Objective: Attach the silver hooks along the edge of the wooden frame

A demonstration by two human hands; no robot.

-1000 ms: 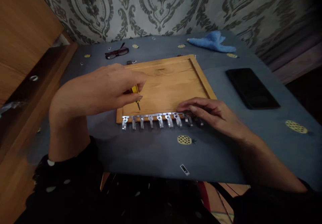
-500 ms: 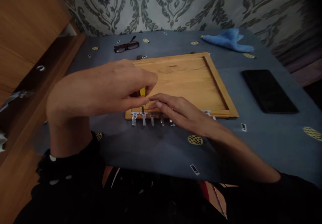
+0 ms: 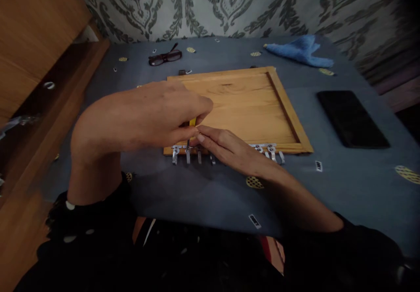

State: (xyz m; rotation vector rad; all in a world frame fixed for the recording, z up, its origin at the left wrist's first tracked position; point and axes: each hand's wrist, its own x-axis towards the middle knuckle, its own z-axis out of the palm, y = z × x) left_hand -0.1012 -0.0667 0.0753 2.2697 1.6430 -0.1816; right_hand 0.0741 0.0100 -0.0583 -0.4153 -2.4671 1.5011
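Observation:
My left hand is closed around the yellow handle of a screwdriver, mostly hidden by the fingers. Its thin shaft points down at a silver hook rail along the near edge of a framed wooden board. Several metal hooks hang from this rail over the board's edge. My right hand lies across the rail's middle, covering part of it. Its thumb and index finger come together beside the screwdriver shaft, touching or nearly touching my left fingertips; whether they pinch anything is hidden.
The board rests on a blue patterned cloth. Glasses lie behind it at the left, and a blue fuzzy cloth at the back right. A black phone-like slab is to the right. A wooden cabinet stands at the left.
My left hand has shifted slightly right, and less of the yellow handle shows. The right hand has moved a little left and down, uncovering more hooks at the rail's right end.

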